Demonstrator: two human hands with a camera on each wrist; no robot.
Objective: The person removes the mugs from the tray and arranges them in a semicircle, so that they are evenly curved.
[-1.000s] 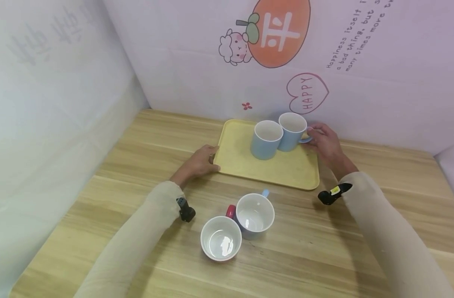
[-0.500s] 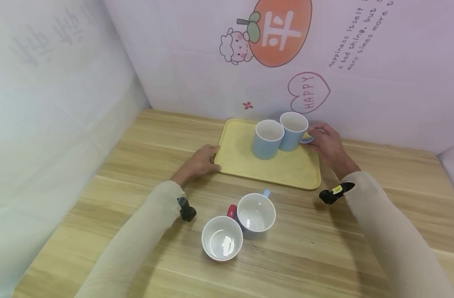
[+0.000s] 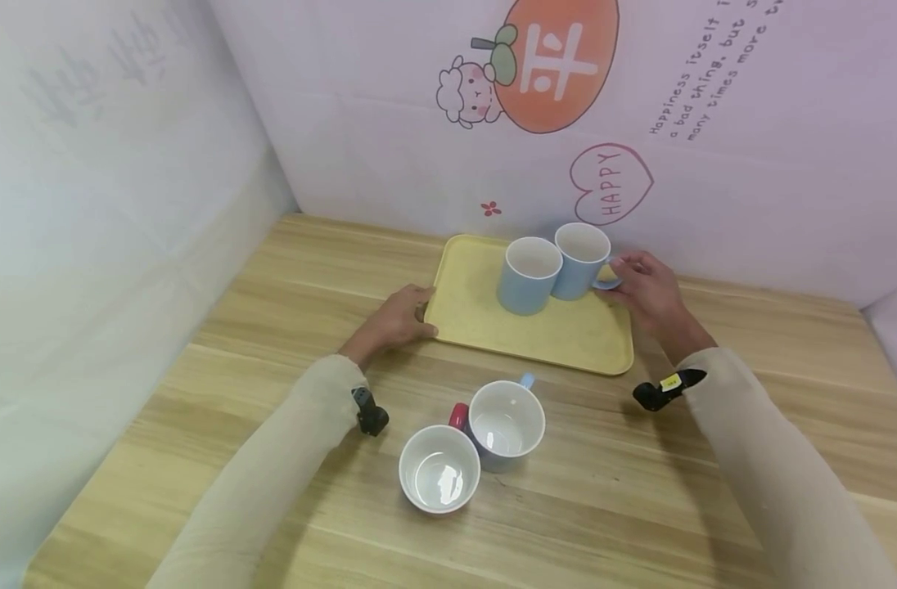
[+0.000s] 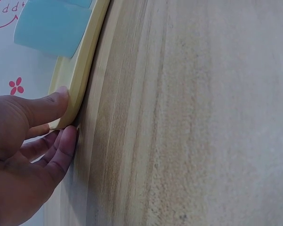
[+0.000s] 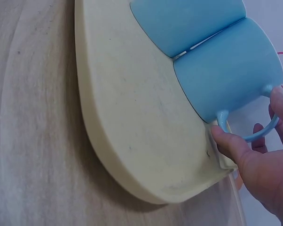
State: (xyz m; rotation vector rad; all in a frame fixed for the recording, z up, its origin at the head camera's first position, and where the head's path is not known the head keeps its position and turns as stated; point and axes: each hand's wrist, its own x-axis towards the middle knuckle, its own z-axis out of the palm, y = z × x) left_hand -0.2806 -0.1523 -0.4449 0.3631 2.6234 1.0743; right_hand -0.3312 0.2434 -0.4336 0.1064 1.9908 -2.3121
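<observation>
My left hand (image 3: 400, 319) grips the left end of a yellow tray (image 3: 463, 321), thumb over the rim and fingers curled at its outer edge, as the left wrist view shows. Two light blue mugs with white insides stand upright on the tray, touching or nearly so. My right hand (image 3: 651, 290) is at the handle of the right-hand blue mug (image 3: 572, 282); thumb and fingers are around the handle, the thumb also close to the tray rim (image 5: 221, 157). Left of it stands the other blue mug (image 3: 524, 293), its handle not visible.
Nearer me on the wooden table (image 3: 603, 507) stand two more white-lined mugs: one with a blue handle (image 3: 506, 419) and, touching or close to it, one (image 3: 439, 469) beside a red handle (image 3: 458, 415). A printed white cloth wall (image 3: 389, 164) rises behind the tray.
My right hand has shifted slightly down and to the right at the mug's handle. The left hand, tray and mugs look unmoved apart from a small camera shift.
</observation>
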